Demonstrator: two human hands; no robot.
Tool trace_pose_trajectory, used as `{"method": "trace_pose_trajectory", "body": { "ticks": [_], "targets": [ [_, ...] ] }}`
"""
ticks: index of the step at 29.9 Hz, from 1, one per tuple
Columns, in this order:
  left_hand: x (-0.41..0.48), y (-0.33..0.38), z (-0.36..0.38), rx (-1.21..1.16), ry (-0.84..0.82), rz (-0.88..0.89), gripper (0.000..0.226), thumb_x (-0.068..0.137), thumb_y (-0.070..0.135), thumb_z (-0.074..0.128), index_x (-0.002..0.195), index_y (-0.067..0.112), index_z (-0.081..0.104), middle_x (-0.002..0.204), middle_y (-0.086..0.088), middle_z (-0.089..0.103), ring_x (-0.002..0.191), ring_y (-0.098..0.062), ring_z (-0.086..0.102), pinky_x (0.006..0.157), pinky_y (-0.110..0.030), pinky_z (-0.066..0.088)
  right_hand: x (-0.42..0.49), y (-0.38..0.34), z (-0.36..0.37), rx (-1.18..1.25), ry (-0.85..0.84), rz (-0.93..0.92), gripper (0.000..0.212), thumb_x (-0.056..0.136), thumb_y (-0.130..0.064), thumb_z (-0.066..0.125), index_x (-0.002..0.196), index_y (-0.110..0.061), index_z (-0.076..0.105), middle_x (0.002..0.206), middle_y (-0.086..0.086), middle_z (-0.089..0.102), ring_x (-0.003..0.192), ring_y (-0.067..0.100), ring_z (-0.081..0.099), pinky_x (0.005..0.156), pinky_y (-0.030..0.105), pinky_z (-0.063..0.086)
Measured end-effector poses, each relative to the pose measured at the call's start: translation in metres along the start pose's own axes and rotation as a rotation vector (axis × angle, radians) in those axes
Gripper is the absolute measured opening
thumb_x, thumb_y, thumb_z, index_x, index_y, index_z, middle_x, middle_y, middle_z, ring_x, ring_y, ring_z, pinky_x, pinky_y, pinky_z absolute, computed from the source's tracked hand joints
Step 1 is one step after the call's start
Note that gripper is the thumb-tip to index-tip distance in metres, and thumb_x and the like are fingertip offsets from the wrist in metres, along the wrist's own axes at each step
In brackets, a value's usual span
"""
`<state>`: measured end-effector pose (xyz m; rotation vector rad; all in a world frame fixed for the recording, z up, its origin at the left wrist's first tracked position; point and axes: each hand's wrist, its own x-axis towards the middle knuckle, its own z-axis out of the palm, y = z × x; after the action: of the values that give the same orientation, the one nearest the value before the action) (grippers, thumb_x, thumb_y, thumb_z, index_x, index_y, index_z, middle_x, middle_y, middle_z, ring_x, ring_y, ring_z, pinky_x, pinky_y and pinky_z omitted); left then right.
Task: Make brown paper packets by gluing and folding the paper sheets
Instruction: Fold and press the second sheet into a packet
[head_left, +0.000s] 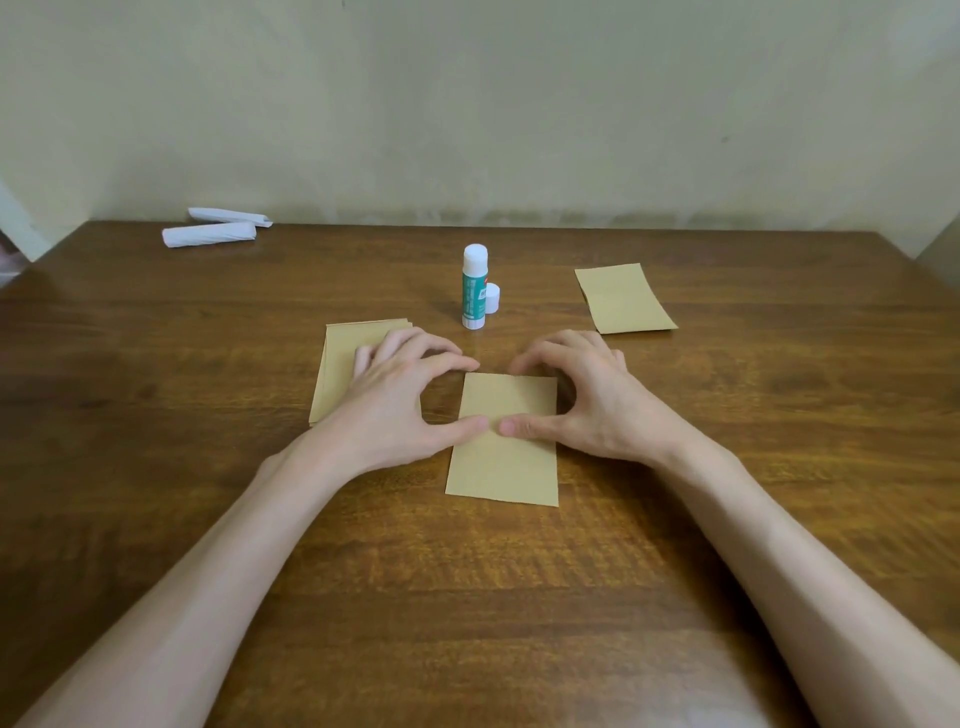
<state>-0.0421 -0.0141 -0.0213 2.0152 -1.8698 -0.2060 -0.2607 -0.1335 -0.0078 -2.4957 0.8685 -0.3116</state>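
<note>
Packet (503, 441) nr stack (337, 364) (glue (474, 291) behind)

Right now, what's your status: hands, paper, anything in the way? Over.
Left hand and right hand both on the paper, thumbs pressing its middle. Paper flat on the table. Glue stick stands beyond, not in the way.

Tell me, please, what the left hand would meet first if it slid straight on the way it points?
Most likely the upright glue stick. The left hand points away and rightward, and the stick stands beyond its fingertips, though depth is unclear and it might narrowly miss.
</note>
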Motion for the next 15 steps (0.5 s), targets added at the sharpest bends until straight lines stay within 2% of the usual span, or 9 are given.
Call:
{"method": "trace_pose_trajectory", "body": {
  "ticks": [3,5,7,9,11,13,14,15],
  "targets": [
    [0.0,0.001,0.001,0.004,-0.002,-0.004,0.073,0.075,0.087,0.047,0.136,0.049,0.056,0.138,0.028,0.043,0.14,0.0,0.022,0.104,-0.03,0.015,0.002,0.0,0.002,0.132,0.051,0.008,0.038,0.082,-0.05,0.085,0.114,-0.038,0.069,0.12,-0.021,0.065,0.121,0.004,0.053,0.111,0.043,0.039],
    [0.0,0.002,0.0,-0.004,0.006,-0.01,0.06,0.079,0.083,0.056,0.129,0.049,0.057,0.134,0.028,0.044,0.137,0.001,0.025,0.103,-0.03,0.016,0.003,0.0,0.002,0.263,0.083,0.007,0.024,0.088,-0.032,0.085,0.11,-0.033,0.073,0.11,-0.021,0.072,0.108,-0.001,0.063,0.102,0.034,0.049],
    [0.001,0.004,0.001,-0.044,0.034,-0.018,0.047,0.08,0.075,0.061,0.119,0.049,0.057,0.129,0.027,0.046,0.13,0.003,0.029,0.1,-0.029,0.018,0.003,0.0,0.002,0.355,0.125,0.005,0.02,0.092,-0.02,0.083,0.108,-0.028,0.076,0.104,-0.016,0.075,0.103,-0.001,0.068,0.095,0.026,0.052],
    [0.002,0.007,0.002,-0.12,0.082,-0.015,0.035,0.082,0.069,0.062,0.111,0.048,0.058,0.123,0.027,0.053,0.124,0.004,0.037,0.099,-0.03,0.023,0.003,-0.001,0.001,0.408,0.176,-0.007,0.021,0.092,-0.016,0.082,0.109,-0.026,0.076,0.101,-0.013,0.077,0.103,0.001,0.071,0.095,0.026,0.053],
    [0.004,0.01,0.002,-0.285,0.154,-0.021,0.021,0.089,0.057,0.065,0.105,0.043,0.067,0.112,0.024,0.064,0.11,0.006,0.05,0.096,-0.027,0.033,0.002,-0.003,0.0,0.474,0.214,-0.012,0.023,0.091,-0.014,0.083,0.11,-0.024,0.076,0.099,-0.011,0.077,0.101,0.001,0.072,0.09,0.022,0.051],
    [0.003,0.015,0.0,-0.473,0.203,-0.054,0.009,0.095,0.04,0.071,0.1,0.035,0.076,0.095,0.019,0.072,0.086,0.004,0.057,0.079,-0.017,0.04,0.001,-0.006,-0.001,0.547,0.236,-0.003,0.023,0.09,-0.014,0.084,0.11,-0.022,0.077,0.098,-0.009,0.078,0.092,-0.002,0.071,0.081,0.015,0.049],
    [0.003,0.017,-0.001,-0.537,0.213,-0.064,0.007,0.095,0.035,0.072,0.098,0.032,0.078,0.088,0.015,0.073,0.077,0.001,0.057,0.071,-0.019,0.042,0.0,-0.008,-0.001,0.592,0.243,0.007,0.023,0.089,-0.014,0.085,0.109,-0.021,0.077,0.098,-0.008,0.078,0.085,-0.004,0.069,0.077,0.013,0.049],
    [0.002,0.019,-0.002,-0.585,0.216,-0.07,0.006,0.095,0.032,0.073,0.097,0.031,0.079,0.085,0.012,0.074,0.073,-0.003,0.058,0.069,-0.024,0.044,-0.001,-0.01,-0.001,0.646,0.248,0.023,0.024,0.089,-0.016,0.086,0.11,-0.021,0.077,0.099,-0.006,0.079,0.081,-0.004,0.068,0.074,0.013,0.049]
  ]
}}
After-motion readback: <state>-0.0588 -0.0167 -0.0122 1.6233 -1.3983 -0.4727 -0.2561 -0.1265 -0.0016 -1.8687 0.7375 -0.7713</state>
